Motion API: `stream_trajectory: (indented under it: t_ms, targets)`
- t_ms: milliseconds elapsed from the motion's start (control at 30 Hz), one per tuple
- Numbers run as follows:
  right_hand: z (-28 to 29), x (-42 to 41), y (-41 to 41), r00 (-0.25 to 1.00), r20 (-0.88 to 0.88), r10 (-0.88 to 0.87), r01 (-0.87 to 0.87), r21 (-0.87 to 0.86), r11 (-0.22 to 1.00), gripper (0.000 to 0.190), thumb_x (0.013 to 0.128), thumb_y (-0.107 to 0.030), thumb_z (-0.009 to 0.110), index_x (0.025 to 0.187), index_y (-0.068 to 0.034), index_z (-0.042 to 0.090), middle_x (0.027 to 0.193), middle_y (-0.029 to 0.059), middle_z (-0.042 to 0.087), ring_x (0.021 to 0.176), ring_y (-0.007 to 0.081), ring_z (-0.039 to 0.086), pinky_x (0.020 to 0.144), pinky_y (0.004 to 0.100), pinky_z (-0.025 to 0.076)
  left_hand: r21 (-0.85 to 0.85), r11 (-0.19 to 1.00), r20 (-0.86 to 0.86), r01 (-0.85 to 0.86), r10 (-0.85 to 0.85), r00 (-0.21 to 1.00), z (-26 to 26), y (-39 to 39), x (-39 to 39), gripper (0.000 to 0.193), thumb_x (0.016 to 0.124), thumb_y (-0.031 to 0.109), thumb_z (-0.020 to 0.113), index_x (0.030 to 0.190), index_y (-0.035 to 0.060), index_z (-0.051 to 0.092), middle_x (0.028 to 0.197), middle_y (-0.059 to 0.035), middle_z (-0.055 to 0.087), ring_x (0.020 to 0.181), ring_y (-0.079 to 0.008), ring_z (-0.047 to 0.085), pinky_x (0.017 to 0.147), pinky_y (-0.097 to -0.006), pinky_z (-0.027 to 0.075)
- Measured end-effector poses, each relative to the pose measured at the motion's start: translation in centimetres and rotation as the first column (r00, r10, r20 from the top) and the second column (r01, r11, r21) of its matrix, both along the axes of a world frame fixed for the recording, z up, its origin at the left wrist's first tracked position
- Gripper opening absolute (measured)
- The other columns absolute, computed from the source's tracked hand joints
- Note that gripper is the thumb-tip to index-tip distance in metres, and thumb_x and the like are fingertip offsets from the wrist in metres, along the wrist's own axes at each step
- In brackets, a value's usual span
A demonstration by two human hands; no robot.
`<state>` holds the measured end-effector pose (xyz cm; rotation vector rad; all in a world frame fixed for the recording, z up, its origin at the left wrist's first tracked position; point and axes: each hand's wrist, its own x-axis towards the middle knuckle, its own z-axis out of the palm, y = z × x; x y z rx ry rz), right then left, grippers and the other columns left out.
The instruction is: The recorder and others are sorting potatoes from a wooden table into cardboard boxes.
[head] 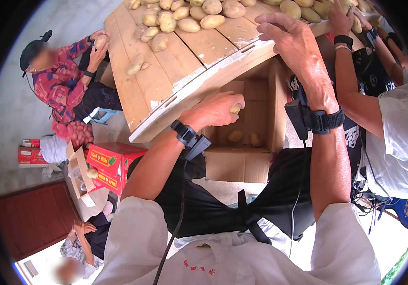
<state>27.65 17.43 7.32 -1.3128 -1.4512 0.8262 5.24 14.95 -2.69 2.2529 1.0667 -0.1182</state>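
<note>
My left hand hangs over an open cardboard box, its fingers wrapped around a small potato. Two potatoes, a left one and a right one, lie on the bottom of that box, which stands between my knees, partly beneath the table. My right hand is raised over the front edge of the wooden table. Its fingers are somewhat apart and I see nothing in them. Many loose potatoes are heaped along the far part of the tabletop.
At the left a seated person holds a potato. Another person's arms reach to the heap close on my right. Red apple cartons, an open carton and a net sack stand on the floor. Cables run from both wrist straps.
</note>
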Motion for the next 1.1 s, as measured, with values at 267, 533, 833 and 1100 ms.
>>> stream_trajectory:
  t_ms: [267, 533, 833, 1100]
  targets:
    - [0.1, 0.3, 0.1, 1.0, 0.03, -0.01, 0.01, 0.005, 1.0, 0.037, 0.097, -0.028, 0.064, 0.123, -0.005, 0.076, 0.095, 0.0093, 0.078, 0.092, 0.0147, 0.07, 0.079, 0.0294, 0.051, 0.104, 0.994, -0.108, 0.029, -0.018, 0.994, -0.5, 1.4, -0.5, 0.024, 0.09, 0.01, 0.069, 0.113, 0.0086, 0.068, 0.113, -0.0131, 0.071, 0.107, -0.0357, 0.067, 0.094, -0.046, 0.052]
    - [-0.3, 0.7, 0.7, 0.989, 0.14, -0.037, 0.03, 0.055, 0.998, 0.037, 0.097, -0.027, 0.064, 0.123, -0.003, 0.075, 0.094, 0.0076, 0.076, 0.086, 0.0139, 0.067, 0.076, 0.0297, 0.051, -0.053, 0.982, 0.138, -0.18, 0.186, 0.973, 2.6, 1.5, -0.4, 0.019, 0.097, 0.011, 0.063, 0.111, 0.0017, 0.072, 0.097, -0.0142, 0.076, 0.093, -0.0273, 0.073, 0.084, -0.0378, 0.056]
    - [-0.3, -0.3, 0.9, 0.988, 0.111, -0.106, 0.112, -0.044, 0.993, 0.035, 0.095, -0.022, 0.066, 0.12, 0.0, 0.074, 0.096, 0.02, 0.077, 0.091, 0.0289, 0.074, 0.087, 0.0371, 0.055, 0.019, 0.958, 0.45, -0.287, 0.248, 0.858, 5.9, 2.0, -3.3, 0.02, 0.1, 0.012, 0.063, 0.111, -0.0017, 0.071, 0.089, -0.0099, 0.072, 0.086, -0.0192, 0.07, 0.079, -0.0354, 0.056]
    - [-1.4, -1.6, 2.2, 0.964, 0.266, -0.014, 0.026, -0.04, 0.999, 0.044, 0.093, -0.023, 0.066, 0.132, -0.002, 0.068, 0.107, 0.0205, 0.075, 0.103, 0.036, 0.072, 0.095, 0.0403, 0.054, 0.299, 0.829, 0.38, -0.472, 0.351, 0.856, 8.1, 2.9, -5.9, 0.015, 0.099, 0.012, 0.061, 0.106, 0.0036, 0.071, 0.092, -0.0156, 0.074, 0.084, -0.0302, 0.071, 0.076, -0.042, 0.055]
